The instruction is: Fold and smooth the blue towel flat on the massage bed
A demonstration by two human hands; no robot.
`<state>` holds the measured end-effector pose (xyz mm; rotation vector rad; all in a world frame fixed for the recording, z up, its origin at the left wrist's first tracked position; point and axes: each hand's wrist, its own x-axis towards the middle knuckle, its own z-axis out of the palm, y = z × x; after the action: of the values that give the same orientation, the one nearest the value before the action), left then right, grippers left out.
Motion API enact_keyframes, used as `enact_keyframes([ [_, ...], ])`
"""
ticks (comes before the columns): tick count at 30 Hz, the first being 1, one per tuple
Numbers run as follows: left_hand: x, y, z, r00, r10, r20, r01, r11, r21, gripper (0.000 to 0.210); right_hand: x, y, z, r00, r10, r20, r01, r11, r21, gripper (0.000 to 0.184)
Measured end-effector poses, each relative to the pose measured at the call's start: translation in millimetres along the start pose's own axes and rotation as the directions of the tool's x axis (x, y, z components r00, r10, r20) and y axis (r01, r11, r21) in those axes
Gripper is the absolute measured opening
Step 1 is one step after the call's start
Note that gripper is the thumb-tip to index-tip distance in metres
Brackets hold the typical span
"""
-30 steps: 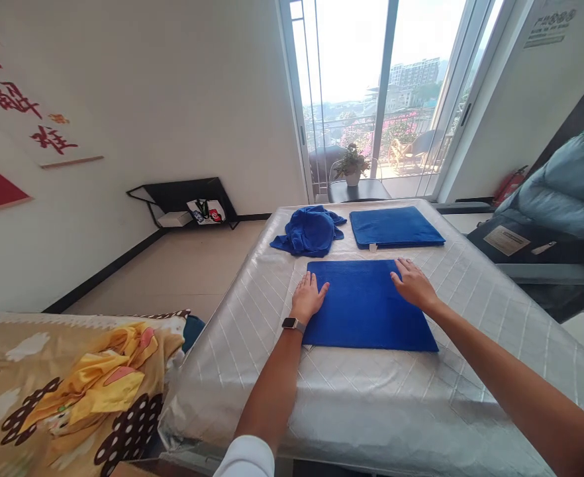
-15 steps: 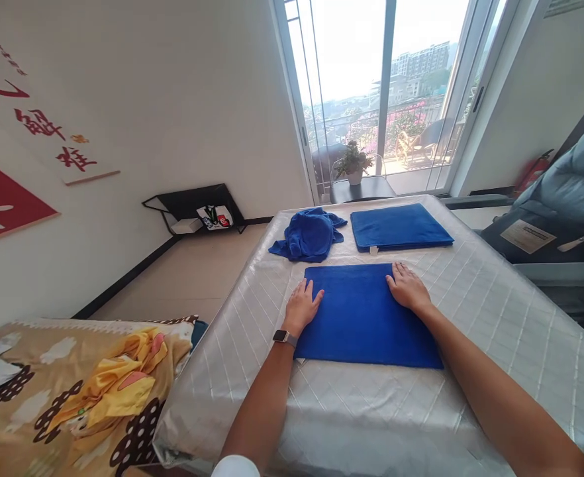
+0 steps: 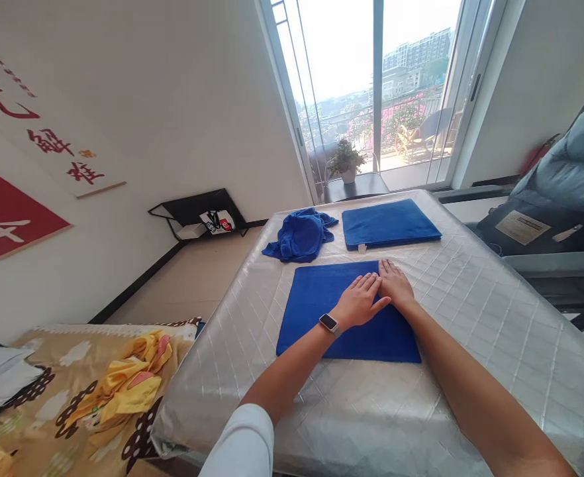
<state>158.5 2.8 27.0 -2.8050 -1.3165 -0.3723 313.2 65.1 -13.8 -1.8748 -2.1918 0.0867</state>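
A blue towel point(image 3: 316, 324) lies flat in a neat rectangle on the silver quilted mattress cover point(image 3: 475, 318). My left hand point(image 3: 361, 299), with a watch on its wrist, rests on the towel's upper right area, palm down and fingers stretched out. Beside it, my right hand point(image 3: 395, 283) lies flat over the towel's far right corner, the two hands touching or nearly so. Neither hand grips anything. Beyond them sit a folded blue towel point(image 3: 391, 224) with a white tag and, to its left, a crumpled blue towel point(image 3: 300, 235).
Left and lower is a bed with a patterned blanket point(image 3: 76, 354) and yellow clothing point(image 3: 133, 384). A black rack point(image 3: 200, 205) stands by the wall. A potted plant point(image 3: 345, 159) sits on a chair by the glass door. A grey padded chair point(image 3: 565, 179) is at right.
My left hand has slid from the towel's left edge across to my right hand. My right hand stays at the far right corner. The view has shifted slightly.
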Motion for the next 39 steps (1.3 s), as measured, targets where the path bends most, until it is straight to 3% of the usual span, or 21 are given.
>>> enact_keyframes([
  [4,51.2,-5.5,23.8,0.982,-0.179,0.059,0.183,0.981,-0.071,0.073,-2.4,2.2,-0.5,1.000,-0.028,-0.007,0.028,1.000,-0.012,0.062],
  [7,53.7,-29.7,30.8,0.957,-0.273,0.101,0.281,0.957,-0.077,0.075,-1.6,-1.0,-2.7,1.000,0.003,0.005,-0.003,1.000,-0.015,0.064],
  [11,14.8,-79.0,22.7,0.927,-0.366,0.084,0.369,0.929,-0.027,0.076,0.6,-4.6,-3.7,0.999,0.026,0.020,-0.026,1.000,-0.008,0.066],
  [15,-36.3,-129.3,6.4,0.851,-0.521,0.067,0.519,0.854,0.039,0.078,1.9,-3.0,-1.4,0.999,0.031,0.020,-0.031,0.999,-0.008,0.068],
  [18,-64.5,-151.6,-0.8,0.806,-0.590,0.042,0.587,0.807,0.067,0.078,3.4,-0.1,0.3,0.999,0.029,0.035,-0.028,1.000,-0.010,0.068],
  [24,-76.5,-159.5,2.0,0.780,-0.625,0.034,0.624,0.781,0.030,0.084,6.9,4.3,1.9,0.999,0.026,0.046,-0.023,0.998,-0.059,0.068],
  [33,-73.4,-158.3,0.6,0.792,-0.611,0.021,0.611,0.792,-0.008,0.082,8.3,0.4,-4.0,0.996,0.050,0.075,-0.043,0.994,-0.097,0.067],
  [39,-73.2,-157.7,-0.6,0.785,-0.620,0.017,0.620,0.784,-0.033,0.082,-15.2,-15.6,-27.2,0.998,-0.028,-0.049,0.021,0.992,-0.127,0.064],
])
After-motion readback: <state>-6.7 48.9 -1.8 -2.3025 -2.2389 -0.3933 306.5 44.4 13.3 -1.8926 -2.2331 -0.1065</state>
